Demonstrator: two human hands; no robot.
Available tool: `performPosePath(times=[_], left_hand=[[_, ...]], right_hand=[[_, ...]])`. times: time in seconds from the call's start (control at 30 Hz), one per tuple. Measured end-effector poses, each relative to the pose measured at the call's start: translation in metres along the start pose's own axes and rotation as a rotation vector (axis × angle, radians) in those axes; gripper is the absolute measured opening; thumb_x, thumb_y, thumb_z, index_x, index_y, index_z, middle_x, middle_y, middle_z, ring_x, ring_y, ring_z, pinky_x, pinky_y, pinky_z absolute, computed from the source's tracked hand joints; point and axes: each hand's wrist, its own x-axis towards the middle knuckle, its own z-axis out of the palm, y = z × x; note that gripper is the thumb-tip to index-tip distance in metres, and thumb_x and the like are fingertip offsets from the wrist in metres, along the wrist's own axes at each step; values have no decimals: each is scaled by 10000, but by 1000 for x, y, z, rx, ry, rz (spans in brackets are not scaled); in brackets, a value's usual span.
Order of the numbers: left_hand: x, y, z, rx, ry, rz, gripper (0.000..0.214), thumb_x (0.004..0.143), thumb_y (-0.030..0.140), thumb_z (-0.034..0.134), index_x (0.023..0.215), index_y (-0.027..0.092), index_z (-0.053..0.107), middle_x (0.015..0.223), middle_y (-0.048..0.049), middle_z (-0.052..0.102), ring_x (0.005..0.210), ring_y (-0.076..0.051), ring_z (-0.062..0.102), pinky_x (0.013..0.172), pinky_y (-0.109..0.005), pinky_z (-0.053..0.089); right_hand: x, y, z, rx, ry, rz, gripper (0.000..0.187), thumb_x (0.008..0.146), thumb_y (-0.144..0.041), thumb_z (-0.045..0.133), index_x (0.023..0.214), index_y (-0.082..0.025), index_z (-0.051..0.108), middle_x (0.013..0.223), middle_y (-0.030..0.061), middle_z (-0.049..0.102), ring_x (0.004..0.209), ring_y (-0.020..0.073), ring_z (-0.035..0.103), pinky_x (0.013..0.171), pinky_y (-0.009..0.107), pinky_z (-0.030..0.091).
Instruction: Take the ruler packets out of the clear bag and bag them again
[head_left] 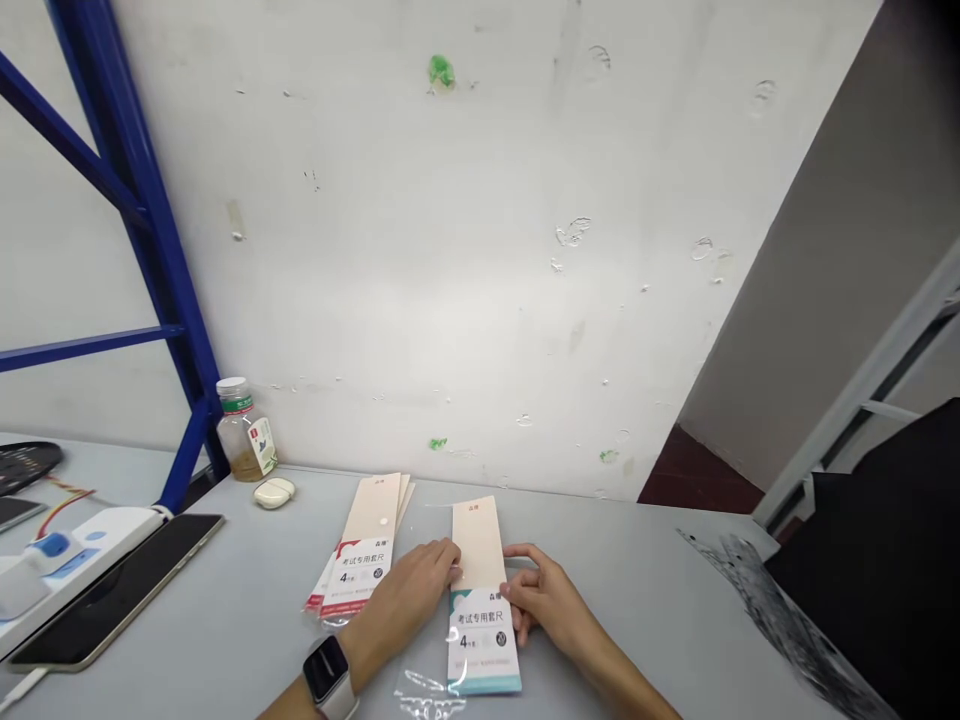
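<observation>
Seemingly partway along, to judge by at least two red packs (356, 578) already lying overlapped on the table (660, 580) and a teal pack (480, 640) not yet let go of. Still unfinished, probably: work on the teal pack, with clear film (429, 690) spread loose by its lower left corner. Apparently flat, printed face up, between left hand (415, 582) and right hand (551, 597), touching both. At its left edge, bunched fingers of the left; at its right edge, thumb and forefinger of the right, slightly parted. Hard to say, for either, whether gripping or merely steadying. Just beside the left hand, outward: the red packs.
</observation>
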Motion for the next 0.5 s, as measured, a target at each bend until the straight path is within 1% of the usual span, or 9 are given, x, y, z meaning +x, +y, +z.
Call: performPosePath(times=[0.17,0.3,0.4,0.5], left_hand=[[0,2,-2,2,14,22,257,1017,258,315,867,229,522,860,-10,621,766,-192,582,668,-305,388],[2,5,-1,56,29,98,288,1022,261,305,881,234,555,851,-31,619,761,-222,567,735,-362,379],[3,9,-1,110,36,151,312,1017,210,292,864,233,563,861,-50,611,787,-240,567,762,-388,373],[3,12,-3,190,40,160,314,1000,143,290,872,219,566,854,-50,607,773,-235,558,750,-393,376]], right_hand=[[-3,-5,11,15,-3,6,510,712,-505,731,1053,-211,492,536,-83,614,405,125,587,457,252,477],[-5,-6,18,26,-16,-4,518,663,-546,756,980,-241,483,513,-96,588,382,120,548,426,253,463],[-5,-4,22,29,-5,-2,530,657,-560,753,967,-241,464,512,-97,586,379,114,535,425,253,463],[-4,-3,23,30,-1,2,553,659,-568,746,985,-233,450,521,-94,598,389,120,556,435,249,461]])
